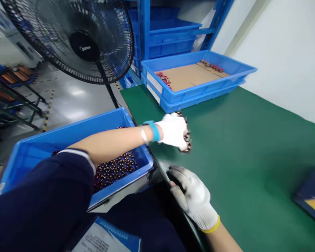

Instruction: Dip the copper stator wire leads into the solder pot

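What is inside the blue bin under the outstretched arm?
Many small, dark, shiny parts show inside the blue bin; whatever the left arm and sleeve cover cannot be seen.

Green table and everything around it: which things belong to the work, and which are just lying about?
Probably in the work:
left hand, holding dark rings
green table, right hand at its edge
blue bin of small parts
cardboard-lined blue tray

Probably just around:
standing fan
blue rack
blurred dark object

A factory workshop is indicated: parts (118, 169) are heaped in a bin (102, 122), trays (170, 37) are held in a rack (144, 31), and the floor (75, 103) is marked with striped tape (48, 111).
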### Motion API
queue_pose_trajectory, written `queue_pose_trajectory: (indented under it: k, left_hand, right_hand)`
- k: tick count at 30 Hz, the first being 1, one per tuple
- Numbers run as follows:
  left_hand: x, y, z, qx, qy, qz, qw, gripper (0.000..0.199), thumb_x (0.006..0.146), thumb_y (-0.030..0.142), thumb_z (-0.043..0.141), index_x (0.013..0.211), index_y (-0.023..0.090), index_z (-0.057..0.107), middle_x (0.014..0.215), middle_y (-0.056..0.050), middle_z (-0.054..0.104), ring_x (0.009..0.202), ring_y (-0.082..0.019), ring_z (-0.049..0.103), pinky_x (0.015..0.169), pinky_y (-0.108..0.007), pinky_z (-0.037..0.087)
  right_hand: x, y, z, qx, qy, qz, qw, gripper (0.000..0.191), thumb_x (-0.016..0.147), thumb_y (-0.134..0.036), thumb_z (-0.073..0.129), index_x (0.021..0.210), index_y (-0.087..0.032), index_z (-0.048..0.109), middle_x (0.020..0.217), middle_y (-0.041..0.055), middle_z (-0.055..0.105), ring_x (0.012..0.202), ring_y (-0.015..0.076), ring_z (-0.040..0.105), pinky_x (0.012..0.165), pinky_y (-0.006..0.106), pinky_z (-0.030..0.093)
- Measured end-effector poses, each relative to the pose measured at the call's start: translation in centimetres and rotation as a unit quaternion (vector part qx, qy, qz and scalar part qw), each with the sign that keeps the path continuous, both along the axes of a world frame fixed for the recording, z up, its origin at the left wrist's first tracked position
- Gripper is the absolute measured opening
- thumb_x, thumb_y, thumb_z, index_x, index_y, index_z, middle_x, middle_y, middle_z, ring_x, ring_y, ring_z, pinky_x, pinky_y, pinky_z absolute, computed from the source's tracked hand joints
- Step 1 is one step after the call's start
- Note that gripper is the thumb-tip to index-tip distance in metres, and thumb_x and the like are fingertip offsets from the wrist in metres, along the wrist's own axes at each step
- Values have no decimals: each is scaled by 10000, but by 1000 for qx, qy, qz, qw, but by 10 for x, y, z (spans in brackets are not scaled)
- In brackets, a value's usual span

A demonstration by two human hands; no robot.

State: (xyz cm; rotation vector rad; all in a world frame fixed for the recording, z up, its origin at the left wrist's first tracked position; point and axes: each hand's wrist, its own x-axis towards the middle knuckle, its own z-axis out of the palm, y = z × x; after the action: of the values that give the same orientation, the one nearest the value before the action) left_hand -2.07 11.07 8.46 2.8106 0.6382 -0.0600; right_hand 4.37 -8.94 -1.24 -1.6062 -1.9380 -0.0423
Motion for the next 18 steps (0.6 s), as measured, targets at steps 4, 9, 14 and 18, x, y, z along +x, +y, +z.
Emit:
queue_pose_trajectory:
  k: [4, 9, 14, 18]
  left_hand:
    - [97, -38, -18, -4, 95, -124, 988, 516, 571, 435, 741, 868, 18, 680, 950, -175, 647, 964, -333, 575, 831, -440, 428]
    - [102, -39, -9, -42, 91, -207, 973, 432, 592, 478, 716, 867, 145, 718, 873, -107, 687, 843, -279, 632, 774, -408, 494]
    - [-20, 47, -10, -2, -214, 143, 966, 461, 819, 555, 489, 1015, 176, 664, 1018, -34, 669, 921, -162, 604, 836, -285, 485]
    - [-137, 84, -67, 94, -141, 433, 885, 448, 911, 410, 309, 1023, 94, 607, 958, -103, 657, 898, -221, 597, 822, -391, 498]
  right_hand:
    - [-10, -13, 4, -12, 16, -26, 999, 277, 871, -251, 478, 1106, -149, 585, 1104, 114, 656, 1004, 211, 618, 843, 341, 525]
    - [-13, -20, 11, -32, 58, -51, 996, 281, 860, -271, 491, 1101, -161, 585, 1107, 110, 653, 1004, 211, 617, 844, 347, 527]
    - [0, -17, 8, -36, 71, -36, 996, 287, 875, -286, 470, 1118, -179, 581, 1101, 99, 660, 983, 206, 631, 825, 341, 539]
    - [11, -9, -1, -26, 70, -26, 997, 271, 880, -295, 477, 1095, -181, 595, 1078, 96, 674, 961, 204, 649, 813, 335, 549]
